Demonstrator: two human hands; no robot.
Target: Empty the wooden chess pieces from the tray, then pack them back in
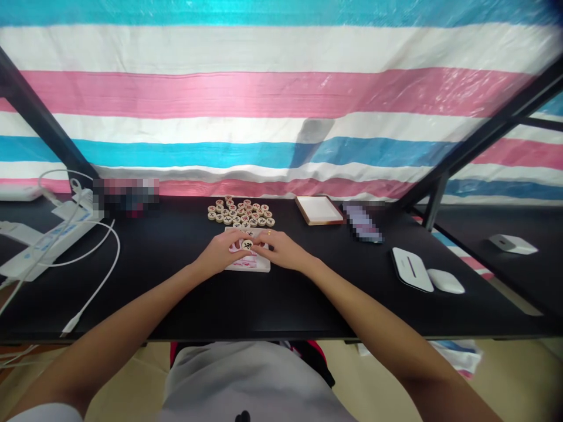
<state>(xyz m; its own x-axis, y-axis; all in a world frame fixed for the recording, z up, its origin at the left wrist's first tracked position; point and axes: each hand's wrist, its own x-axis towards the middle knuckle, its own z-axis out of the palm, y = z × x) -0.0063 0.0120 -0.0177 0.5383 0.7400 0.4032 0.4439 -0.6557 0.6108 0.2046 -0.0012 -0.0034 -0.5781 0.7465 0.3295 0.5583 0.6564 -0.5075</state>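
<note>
- Left hand (pixel 222 251) and right hand (pixel 284 249) rest palms down on a small white-and-pink flat box (pixel 248 265) at mid-table, fingertips meeting over it.
- One round pale wooden disc with a dark character (pixel 247 245) sits on the box, between the fingertips of both hands and touching them.
- Grip: fingers curled in; cannot tell whether either hand actually pinches the disc.
- Pile of matching round wooden discs (pixel 241 214) lies just behind the box.
- Wood-framed white square tray (pixel 319 210) is right of the pile.
- White power strip (pixel 48 240) sits far left on the black table (pixel 176 293).
</note>
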